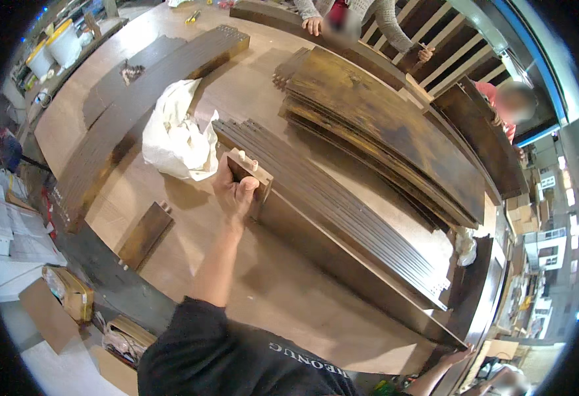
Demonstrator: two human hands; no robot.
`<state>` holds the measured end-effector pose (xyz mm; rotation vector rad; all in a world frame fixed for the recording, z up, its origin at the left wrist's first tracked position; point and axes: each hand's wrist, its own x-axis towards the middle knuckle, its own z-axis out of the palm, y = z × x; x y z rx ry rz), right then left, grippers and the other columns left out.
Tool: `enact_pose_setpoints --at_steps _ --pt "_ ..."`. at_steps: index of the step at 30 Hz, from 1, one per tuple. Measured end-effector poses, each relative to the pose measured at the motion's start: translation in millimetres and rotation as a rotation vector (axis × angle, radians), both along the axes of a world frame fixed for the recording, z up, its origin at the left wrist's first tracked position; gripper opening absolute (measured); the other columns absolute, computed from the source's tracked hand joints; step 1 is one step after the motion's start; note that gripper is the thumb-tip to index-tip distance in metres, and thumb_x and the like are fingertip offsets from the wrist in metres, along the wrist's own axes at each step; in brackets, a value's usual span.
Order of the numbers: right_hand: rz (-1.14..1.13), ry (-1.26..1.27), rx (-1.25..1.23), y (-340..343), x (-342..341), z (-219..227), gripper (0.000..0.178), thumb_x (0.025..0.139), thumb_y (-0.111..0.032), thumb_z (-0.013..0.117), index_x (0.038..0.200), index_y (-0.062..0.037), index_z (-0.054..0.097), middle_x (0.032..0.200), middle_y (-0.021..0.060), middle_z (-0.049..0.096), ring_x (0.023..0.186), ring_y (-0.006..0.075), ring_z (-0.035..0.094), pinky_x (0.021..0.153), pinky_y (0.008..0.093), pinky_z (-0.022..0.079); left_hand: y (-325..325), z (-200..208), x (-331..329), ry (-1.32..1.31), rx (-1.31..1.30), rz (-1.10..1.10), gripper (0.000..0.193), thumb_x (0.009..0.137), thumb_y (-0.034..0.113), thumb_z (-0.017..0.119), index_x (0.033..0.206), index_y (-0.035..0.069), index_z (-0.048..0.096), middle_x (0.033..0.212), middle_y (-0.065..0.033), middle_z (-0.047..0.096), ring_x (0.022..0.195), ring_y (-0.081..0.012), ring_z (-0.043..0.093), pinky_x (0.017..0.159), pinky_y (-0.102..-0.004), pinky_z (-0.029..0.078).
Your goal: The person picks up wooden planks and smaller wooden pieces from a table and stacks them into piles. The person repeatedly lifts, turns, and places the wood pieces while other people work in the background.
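Note:
My left hand (pixel 237 188) is wrapped around a short brown wooden piece (pixel 258 173) with pale dowels standing up from its end. That piece sits at the near-left end of a long brown board (pixel 342 264), which stands on edge across the table. At the board's far right end is my right hand (pixel 458 356), its fingers closed over the corner. Right behind the board lies a stack of long dark slats (pixel 336 204). A crumpled white cloth (pixel 178 135) rests just beyond my left hand. Another short dowelled piece (pixel 145 234) lies near the table's left edge.
Wide brown panels (pixel 382 125) are piled at the back. Another row of long slats (pixel 124 125) lies along the left side. One person's hand (pixel 312 25) rests at the far edge; a second person holds a dark panel (pixel 484 142). Cardboard boxes (pixel 68 290) stand below, left.

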<state>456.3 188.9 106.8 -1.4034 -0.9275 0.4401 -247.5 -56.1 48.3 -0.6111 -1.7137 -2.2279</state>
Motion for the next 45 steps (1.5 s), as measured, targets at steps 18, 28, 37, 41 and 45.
enact_pose_setpoints --at_steps 18,28,37,41,45 --pt "0.059 -0.135 -0.011 11.2 9.3 -12.9 0.075 0.086 -0.043 0.048 0.143 -0.0027 0.022 0.143 0.0184 0.028 0.130 0.0341 0.032 0.106 0.0495 0.024 -11.8 20.4 9.6 -0.042 -0.041 -0.183 0.049 0.080 0.048 0.069 0.090 0.002 0.056 0.073 -0.0014 0.062 0.067 -0.0111 0.058 0.063 -0.0243 0.046" --pt "0.080 -0.035 0.008 -6.4 60.9 -26.6 0.051 0.092 -0.040 0.043 0.121 0.0013 0.051 0.123 0.0176 0.050 0.107 0.0306 0.052 0.091 0.0446 0.042 -53.2 -30.3 -1.7 0.201 -0.064 0.021 0.062 0.088 0.062 0.046 0.100 0.001 0.056 0.077 -0.0017 0.058 0.075 -0.0128 0.058 0.067 -0.0269 0.047" --pt "-0.031 -0.045 0.024 8.3 34.7 -32.3 0.027 0.087 -0.025 0.048 0.098 -0.0014 0.055 0.109 0.0117 0.049 0.104 0.0252 0.047 0.094 0.0455 0.037 -84.2 -32.6 -29.1 -0.242 -0.076 -0.292 0.065 0.094 0.060 0.037 0.118 0.001 0.054 0.108 -0.0052 0.058 0.097 -0.0196 0.055 0.081 -0.0332 0.044" --pt "0.191 0.263 0.156 -64.8 40.9 -66.2 0.031 0.089 -0.031 0.046 0.110 -0.0087 0.044 0.105 0.0070 0.052 0.105 0.0229 0.048 0.100 0.0428 0.036 -154.1 107.8 -45.5 0.103 -0.479 -0.896 0.083 0.087 0.075 0.019 0.099 0.002 0.057 0.093 -0.0046 0.054 0.088 -0.0165 0.053 0.078 -0.0307 0.043" --pt "0.248 0.143 0.251 -126.2 72.6 -92.0 0.038 0.087 -0.030 0.047 0.118 -0.0101 0.040 0.108 0.0079 0.052 0.108 0.0222 0.049 0.101 0.0412 0.037 -49.5 213.5 16.7 0.521 -0.932 -1.029 0.056 0.088 0.057 0.049 0.092 0.002 0.060 0.088 -0.0069 0.060 0.084 -0.0193 0.058 0.079 -0.0313 0.045"
